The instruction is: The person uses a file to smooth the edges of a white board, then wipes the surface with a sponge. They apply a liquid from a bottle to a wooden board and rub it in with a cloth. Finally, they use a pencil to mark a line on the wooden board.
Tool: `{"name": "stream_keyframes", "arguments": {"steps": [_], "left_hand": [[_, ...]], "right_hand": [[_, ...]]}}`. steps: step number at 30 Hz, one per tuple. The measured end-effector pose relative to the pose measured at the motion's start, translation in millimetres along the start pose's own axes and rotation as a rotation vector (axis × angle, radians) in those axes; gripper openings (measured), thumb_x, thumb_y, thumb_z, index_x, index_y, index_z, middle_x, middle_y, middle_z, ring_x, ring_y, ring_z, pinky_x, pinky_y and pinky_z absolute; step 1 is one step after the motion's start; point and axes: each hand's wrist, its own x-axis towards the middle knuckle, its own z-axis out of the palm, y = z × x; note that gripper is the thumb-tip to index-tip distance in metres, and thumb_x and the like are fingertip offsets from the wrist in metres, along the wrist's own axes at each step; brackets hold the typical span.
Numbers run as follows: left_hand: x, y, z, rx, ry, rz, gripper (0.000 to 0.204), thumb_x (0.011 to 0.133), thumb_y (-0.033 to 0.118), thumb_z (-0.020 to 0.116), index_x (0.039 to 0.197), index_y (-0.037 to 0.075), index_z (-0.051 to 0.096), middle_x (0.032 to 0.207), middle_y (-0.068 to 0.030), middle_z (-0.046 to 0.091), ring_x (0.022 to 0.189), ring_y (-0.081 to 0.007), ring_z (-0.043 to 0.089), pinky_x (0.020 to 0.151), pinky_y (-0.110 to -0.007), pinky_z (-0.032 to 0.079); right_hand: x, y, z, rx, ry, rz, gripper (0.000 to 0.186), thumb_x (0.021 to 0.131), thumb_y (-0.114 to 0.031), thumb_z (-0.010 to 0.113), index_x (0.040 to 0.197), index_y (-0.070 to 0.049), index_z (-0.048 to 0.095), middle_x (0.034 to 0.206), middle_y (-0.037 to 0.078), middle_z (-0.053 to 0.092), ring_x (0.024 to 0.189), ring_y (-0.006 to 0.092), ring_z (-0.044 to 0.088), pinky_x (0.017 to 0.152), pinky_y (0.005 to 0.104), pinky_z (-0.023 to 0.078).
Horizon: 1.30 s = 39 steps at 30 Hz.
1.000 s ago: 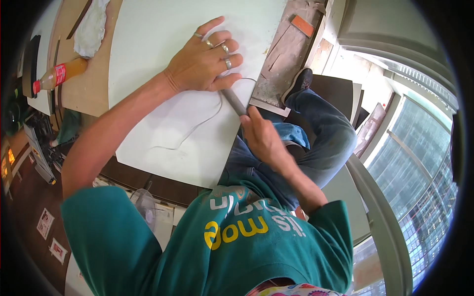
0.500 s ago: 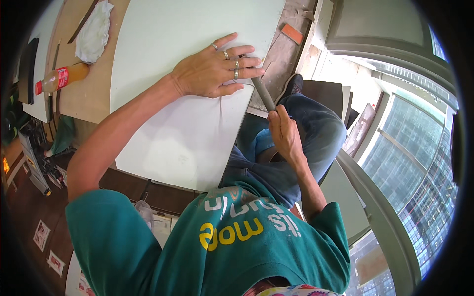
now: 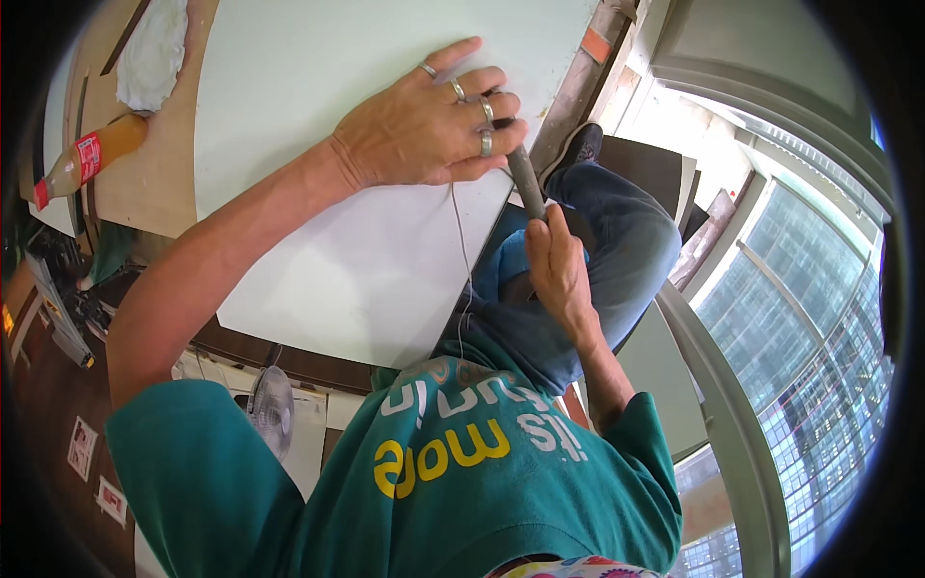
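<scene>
A grey bar-shaped file (image 3: 525, 183) slants along the right edge of a large white board (image 3: 337, 270). My right hand (image 3: 559, 265) is closed round its near end. My left hand (image 3: 434, 125), with rings on several fingers, lies over its far end. Those fingers are apart and bent over the file, which shows dark between them; the thumb side rests near the board's edge. The far tip of the file is mostly hidden under the left hand. A thin cord (image 3: 462, 231) runs from below the left hand over the board toward my shirt.
On the brown board (image 3: 159, 193) at left are a bottle of orange drink (image 3: 101, 154) and a crumpled white bag (image 3: 154, 53). An orange block (image 3: 595, 45) lies beyond the board's right edge. A small fan (image 3: 273, 409) stands below, and a window railing (image 3: 732, 414) is at right.
My left hand and the file have shifted slightly right and toward me relative to the board. My left fingers are more bent. The view has turned a little, and more of the cord and fan shows.
</scene>
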Motion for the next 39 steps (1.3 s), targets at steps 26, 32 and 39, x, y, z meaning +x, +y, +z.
{"name": "stream_keyframes", "arguments": {"steps": [26, 32, 39], "left_hand": [[-22, 24, 1, -0.012, -0.071, 0.105, 0.049, 0.089, 0.036, 0.067, 0.135, 0.02, 0.056, 0.13, -0.0006, 0.058, 0.131, -0.021, 0.048, 0.12, -0.051, 0.03], [-30, 22, -2, 0.097, -0.045, -0.03, 0.031, 0.086, 0.032, 0.072, 0.108, 0.015, 0.06, 0.106, -0.004, 0.058, 0.113, -0.0233, 0.054, 0.114, -0.05, 0.037], [-25, 13, -8, 0.094, -0.026, 0.058, 0.036, 0.089, 0.03, 0.067, 0.122, 0.016, 0.059, 0.121, -0.0033, 0.059, 0.123, -0.0221, 0.052, 0.119, -0.052, 0.031]], "right_hand": [[-33, 39, 26, 0.128, 0.0, -0.168, 0.02, 0.105, -0.017, 0.049, 0.098, -0.001, 0.04, 0.061, 0.028, 0.052, 0.06, 0.0517, 0.053, 0.052, 0.0556, 0.037], [-17, 18, 47, 0.047, 0.04, -0.283, 0.02, 0.104, -0.017, 0.05, 0.098, -0.001, 0.041, 0.063, 0.028, 0.053, 0.064, 0.0515, 0.054, 0.055, 0.0568, 0.038], [-14, 29, 43, 0.151, 0.11, -0.316, 0.022, 0.105, -0.02, 0.048, 0.095, -0.002, 0.043, 0.065, 0.028, 0.054, 0.065, 0.0512, 0.054, 0.057, 0.0549, 0.039]]}}
